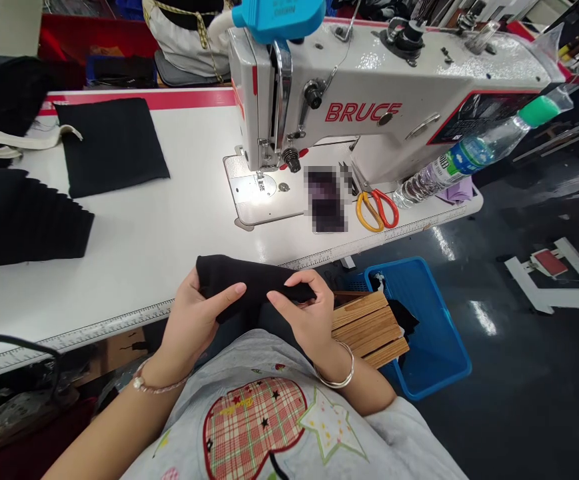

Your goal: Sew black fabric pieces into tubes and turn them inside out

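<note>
A piece of black fabric (249, 277) is stretched between my two hands, just off the front edge of the sewing table. My left hand (192, 320) is closed on its left end, thumb lying on top and the fingers hidden beneath. At the right end my right hand (309, 310) pinches the cloth between thumb and forefinger. Beyond them stands a white sewing machine (389, 80), its needle plate (264, 187) bare below the presser foot. To the left on the table lie a flat black fabric panel (114, 147) and a fanned stack of black pieces (24, 217).
Orange-and-red-handled scissors (376, 210), a blurred-out phone (326, 200) and a water bottle (462, 163) rest right of the needle plate. A blue basket (434, 327) and a slatted wooden stool (369, 327) are down at my right. A cream strip (24, 141) lies at far left.
</note>
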Action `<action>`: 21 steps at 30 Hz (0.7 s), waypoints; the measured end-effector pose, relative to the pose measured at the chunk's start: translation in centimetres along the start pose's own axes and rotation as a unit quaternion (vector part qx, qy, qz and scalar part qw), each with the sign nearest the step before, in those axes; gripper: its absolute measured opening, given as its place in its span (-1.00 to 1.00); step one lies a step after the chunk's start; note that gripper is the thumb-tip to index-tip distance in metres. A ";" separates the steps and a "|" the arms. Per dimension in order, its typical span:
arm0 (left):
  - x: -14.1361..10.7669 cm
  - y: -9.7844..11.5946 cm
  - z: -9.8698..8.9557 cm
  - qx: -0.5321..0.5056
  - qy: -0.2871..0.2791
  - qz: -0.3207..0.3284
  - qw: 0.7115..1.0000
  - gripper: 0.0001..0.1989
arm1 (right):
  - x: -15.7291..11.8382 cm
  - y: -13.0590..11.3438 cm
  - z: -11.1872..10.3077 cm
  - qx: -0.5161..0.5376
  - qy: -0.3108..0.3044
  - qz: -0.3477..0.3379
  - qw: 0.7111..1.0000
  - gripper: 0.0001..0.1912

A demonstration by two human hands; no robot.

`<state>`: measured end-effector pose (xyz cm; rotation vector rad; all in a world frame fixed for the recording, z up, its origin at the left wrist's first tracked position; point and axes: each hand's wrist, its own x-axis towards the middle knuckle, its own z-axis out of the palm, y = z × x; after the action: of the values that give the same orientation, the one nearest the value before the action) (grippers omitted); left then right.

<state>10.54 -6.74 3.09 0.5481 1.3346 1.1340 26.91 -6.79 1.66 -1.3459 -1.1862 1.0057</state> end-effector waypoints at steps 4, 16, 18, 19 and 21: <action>0.5 -0.3 0.1 -0.026 -0.035 0.001 0.999 -0.56 | 0.3 0.9 -0.1 0.034 0.000 0.033 0.999 -0.75; 0.4 0.4 1.6 -0.006 -0.012 0.013 1.000 -0.50 | 0.8 1.2 0.2 0.040 0.010 0.024 0.999 -0.79; 0.0 0.4 2.1 0.016 0.023 0.031 0.999 -0.51 | 0.7 0.6 0.1 0.013 0.006 0.012 1.000 -0.84; -0.1 0.4 2.3 0.036 0.046 0.047 0.997 -0.53 | 0.6 0.3 0.0 0.001 0.007 0.006 1.000 -0.86; -0.4 0.3 2.7 0.087 0.093 0.089 0.988 -0.58 | 0.4 0.0 -0.1 -0.005 0.021 0.003 1.000 -0.87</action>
<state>13.05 -6.22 4.15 0.7139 1.5808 1.2447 27.05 -6.40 1.72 -1.3738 -1.1577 0.9725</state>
